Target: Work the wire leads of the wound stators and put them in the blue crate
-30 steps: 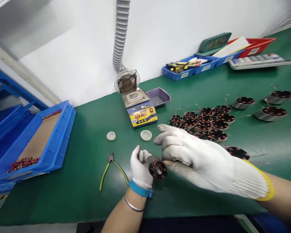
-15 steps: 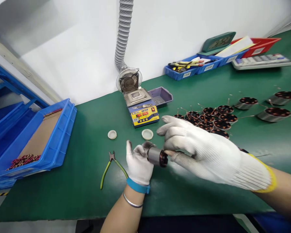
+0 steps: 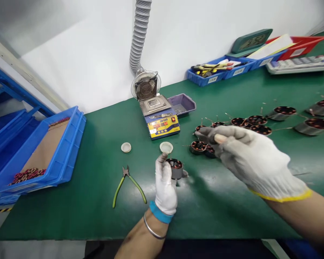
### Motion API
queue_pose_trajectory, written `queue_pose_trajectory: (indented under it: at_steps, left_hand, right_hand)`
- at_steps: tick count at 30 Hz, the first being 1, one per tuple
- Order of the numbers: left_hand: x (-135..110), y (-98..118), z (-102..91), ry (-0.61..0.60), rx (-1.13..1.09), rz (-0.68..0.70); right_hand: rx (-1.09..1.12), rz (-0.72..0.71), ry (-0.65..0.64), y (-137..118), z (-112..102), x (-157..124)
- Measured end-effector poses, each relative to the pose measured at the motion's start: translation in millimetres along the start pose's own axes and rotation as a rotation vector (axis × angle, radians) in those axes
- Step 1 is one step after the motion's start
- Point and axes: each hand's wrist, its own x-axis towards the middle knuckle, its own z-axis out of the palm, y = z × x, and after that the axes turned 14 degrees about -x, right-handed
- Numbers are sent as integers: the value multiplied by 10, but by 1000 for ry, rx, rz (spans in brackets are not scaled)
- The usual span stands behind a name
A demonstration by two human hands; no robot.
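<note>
My left hand (image 3: 166, 183), in a white glove with a blue wristband, is closed around a motor stator (image 3: 175, 172). The stator stands upright in the grip, its copper windings facing up. My right hand (image 3: 243, 154), also gloved, hovers to the right with its fingers pinched together. A bare fingertip shows through that glove; what the pinch holds, if anything, cannot be made out. Behind and beside it sits a cluster of stators (image 3: 198, 146) with wire leads sticking up, partly hidden by the hand. Green-handled cutters (image 3: 126, 172) lie open at the left.
A yellow-blue solder pot (image 3: 164, 126) stands under a grey extraction hose (image 3: 140, 34), a purple tray (image 3: 182, 104) beside it. Two small white dishes (image 3: 126, 147) sit in front. Blue bin (image 3: 70, 144) at left; tool boxes (image 3: 205, 81), clock (image 3: 252, 42) and larger stators (image 3: 314, 126) at right.
My left hand has turned the stator from lying sideways to upright. My right hand has drawn away from it to the right, its fingers now closer together. The view has shifted slightly.
</note>
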Motion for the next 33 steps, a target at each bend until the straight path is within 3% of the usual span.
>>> queue_pose_trajectory:
  at_steps: [4,7,10,14,16,19,21,23,27,30,33]
  left_hand:
    - [-93,-60,-75,28,205,105]
    - [-173,-110,-114,-33,356,98]
    - [-198,-111,-91,-51,390,75]
    - [-138,-61,-36,-44,373,135]
    - [-100,-37,-29,-42,311,125]
    - [-37,-15,-37,-32,165,37]
    - [30,-6,-45,0,56,-9]
    - [126,-2,-59,87,-69,-28]
    - [303,-71,-110,231,-140,-128]
    - [293,-212,-119,107,135,-185]
    - [185,-335,-88,-31,305,-170]
  right_hand:
    - [-469,-273,-128,330,174,-312]
    - [-549,-362,-187,471,383,-545]
    - [-550,-333,-177,466,492,-628]
    - [-523,-196,-185,434,470,-653]
    - [-421,-165,-260,437,419,-676]
    - [-227,-144,-479,411,298,-685]
    - [-210,-119,-582,369,206,-630]
    - [-244,-89,-603,333,139,-496]
    - [-521,-36,-498,345,172,-16]
    - [-854,-76,-387,390,305,353]
    - [-969,-84,-376,409,423,560]
